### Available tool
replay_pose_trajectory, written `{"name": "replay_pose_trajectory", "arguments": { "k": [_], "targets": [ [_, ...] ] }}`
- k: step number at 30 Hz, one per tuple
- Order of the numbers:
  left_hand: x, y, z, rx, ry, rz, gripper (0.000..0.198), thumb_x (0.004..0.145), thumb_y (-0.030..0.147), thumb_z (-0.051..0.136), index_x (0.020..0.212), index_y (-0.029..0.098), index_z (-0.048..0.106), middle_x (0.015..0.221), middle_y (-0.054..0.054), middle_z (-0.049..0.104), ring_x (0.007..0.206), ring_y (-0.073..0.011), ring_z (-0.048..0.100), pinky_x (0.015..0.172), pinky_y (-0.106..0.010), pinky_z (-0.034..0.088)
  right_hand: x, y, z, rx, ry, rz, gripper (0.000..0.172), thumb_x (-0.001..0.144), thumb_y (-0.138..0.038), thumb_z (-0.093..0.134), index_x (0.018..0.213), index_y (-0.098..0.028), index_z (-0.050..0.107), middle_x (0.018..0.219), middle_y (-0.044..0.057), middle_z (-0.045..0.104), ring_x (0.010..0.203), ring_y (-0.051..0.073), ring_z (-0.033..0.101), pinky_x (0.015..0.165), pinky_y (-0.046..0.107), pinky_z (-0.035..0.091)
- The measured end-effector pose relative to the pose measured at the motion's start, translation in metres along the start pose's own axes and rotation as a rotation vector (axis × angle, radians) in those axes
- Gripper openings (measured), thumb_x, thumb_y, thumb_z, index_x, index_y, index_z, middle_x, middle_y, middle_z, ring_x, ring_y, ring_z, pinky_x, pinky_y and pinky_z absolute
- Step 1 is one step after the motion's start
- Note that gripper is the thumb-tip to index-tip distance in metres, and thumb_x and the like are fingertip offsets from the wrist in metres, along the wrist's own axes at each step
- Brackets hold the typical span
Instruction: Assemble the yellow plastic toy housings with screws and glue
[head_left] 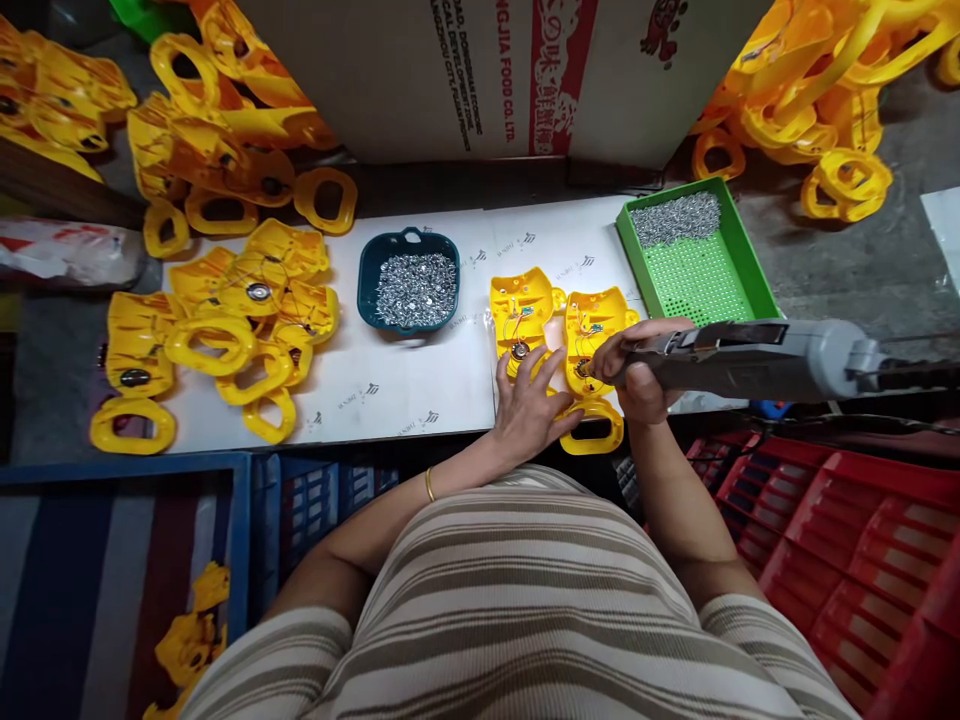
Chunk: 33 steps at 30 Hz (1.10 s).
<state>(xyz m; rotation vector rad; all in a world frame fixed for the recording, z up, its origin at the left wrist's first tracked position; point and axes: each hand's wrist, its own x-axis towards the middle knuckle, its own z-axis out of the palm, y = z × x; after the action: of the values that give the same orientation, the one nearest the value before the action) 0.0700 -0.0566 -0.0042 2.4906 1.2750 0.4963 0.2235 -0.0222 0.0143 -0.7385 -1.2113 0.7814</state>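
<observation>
Two yellow plastic housings with wires and small green boards inside lie side by side on the white board. My left hand [529, 405] rests with spread fingers on the lower part of the left housing [523, 300]. My right hand [641, 375] is wrapped round a grey power screwdriver [750, 360], whose tip end points left into the right housing [592, 310]; the very tip is hidden by fingers. Just below that housing sits a yellow ring-shaped part [611, 437], close to my left fingertips.
A dark teal tray [363, 290] of small metal screws stands left of centre. Behind my right hand is a green basket [757, 270] with more metal pieces. Yellow parts [217, 345] pile up at left and back; a cardboard box [450, 80] stands behind, a red crate [847, 530] at right.
</observation>
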Motion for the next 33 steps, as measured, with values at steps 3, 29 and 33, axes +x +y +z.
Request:
{"name": "replay_pose_trajectory", "arguments": {
  "k": [3, 29, 33],
  "targets": [
    [0.001, 0.000, -0.001, -0.006, -0.007, 0.005, 0.022, 0.083, 0.043, 0.066, 0.076, 0.024, 0.073, 0.145, -0.009, 0.048, 0.134, -0.0347, 0.037, 0.108, -0.063, 0.014, 0.000, 0.002, 0.001, -0.024, 0.013, 0.027, 0.024, 0.082, -0.046, 0.060, 0.098, -0.030, 0.051, 0.054, -0.006, 0.044, 0.039, 0.013, 0.044, 0.037, 0.028, 0.039],
    [0.004, -0.017, -0.001, -0.085, 0.193, 0.044, 0.016, 0.088, 0.042, 0.060, 0.090, 0.035, 0.076, 0.117, -0.002, 0.065, 0.120, -0.0243, 0.045, 0.108, -0.050, 0.022, 0.005, -0.052, 0.011, 0.201, 0.096, 0.042, 0.021, 0.080, -0.040, 0.061, 0.095, -0.025, 0.058, 0.052, -0.007, 0.047, 0.037, 0.011, 0.043, 0.048, 0.033, 0.052],
    [0.003, -0.017, -0.001, -0.099, 0.196, 0.037, 0.018, 0.087, 0.043, 0.062, 0.083, 0.031, 0.076, 0.117, -0.002, 0.066, 0.121, -0.0248, 0.046, 0.108, -0.051, 0.023, 0.005, -0.052, 0.014, 0.217, 0.083, 0.045, 0.020, 0.081, -0.038, 0.061, 0.095, -0.024, 0.058, 0.052, -0.007, 0.048, 0.037, 0.011, 0.044, 0.049, 0.033, 0.052]
  ]
}}
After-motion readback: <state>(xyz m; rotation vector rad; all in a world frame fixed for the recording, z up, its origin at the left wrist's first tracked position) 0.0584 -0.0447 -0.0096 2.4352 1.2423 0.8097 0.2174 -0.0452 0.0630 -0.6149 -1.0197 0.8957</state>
